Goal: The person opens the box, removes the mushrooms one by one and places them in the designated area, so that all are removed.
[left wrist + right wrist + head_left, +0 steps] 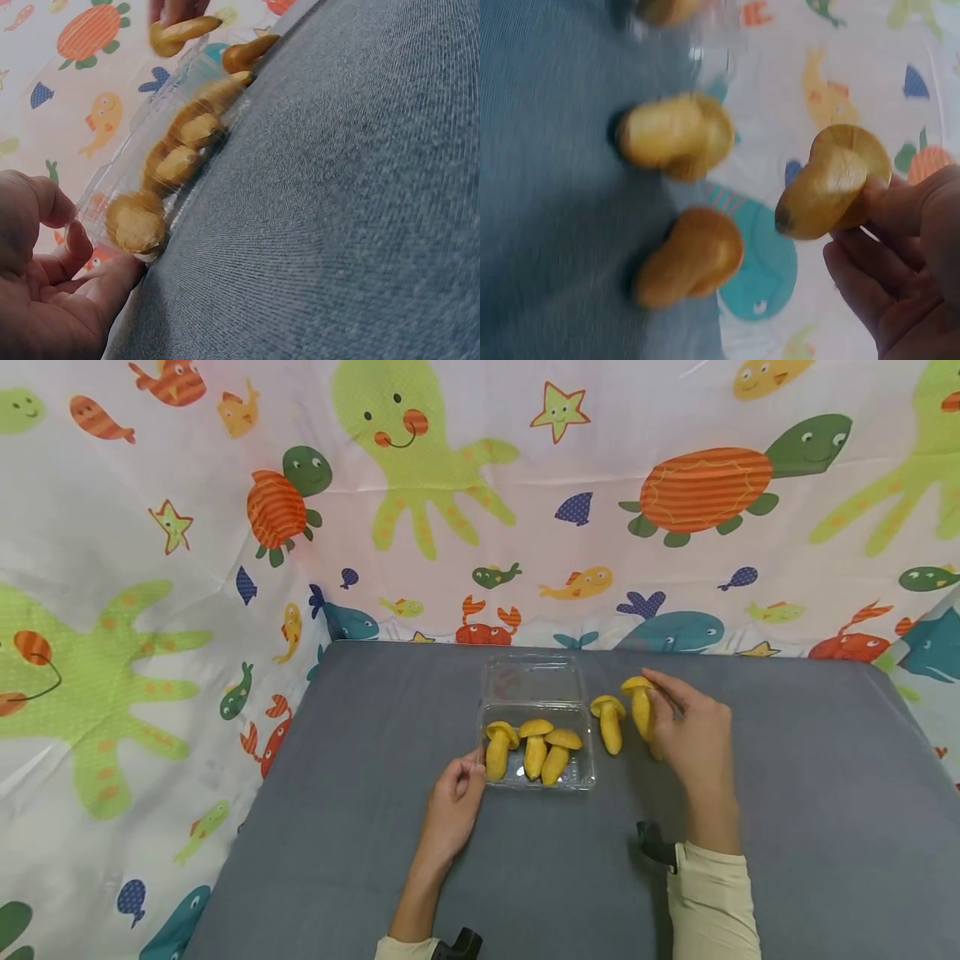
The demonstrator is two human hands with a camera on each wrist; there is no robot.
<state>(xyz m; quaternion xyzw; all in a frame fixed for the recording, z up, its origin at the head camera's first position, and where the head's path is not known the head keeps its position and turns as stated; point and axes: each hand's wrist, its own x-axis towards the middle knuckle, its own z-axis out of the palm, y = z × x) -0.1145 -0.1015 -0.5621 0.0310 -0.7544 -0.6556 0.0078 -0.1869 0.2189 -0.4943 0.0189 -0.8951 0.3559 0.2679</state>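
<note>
A clear plastic clamshell box (577,777) lies with its lid (532,679) folded back. Inside it, three yellow mushrooms (535,749) sit side by side, caps toward the lid. My left hand (455,806) pinches the box's left edge, as the left wrist view also shows. My right hand (693,735) holds another yellow mushroom (821,195) by its cap, lifted off the cloth, to the right of the box. Below it in the right wrist view, one mushroom (679,135) and a second mushroom (694,259) lie on the cloth; the hand partly hides the second in the head view.
Grey cloth (337,827) covers the table. A white curtain (480,468) printed with sea animals hangs along the back and left side. Dark wrist devices (656,843) are strapped to both forearms.
</note>
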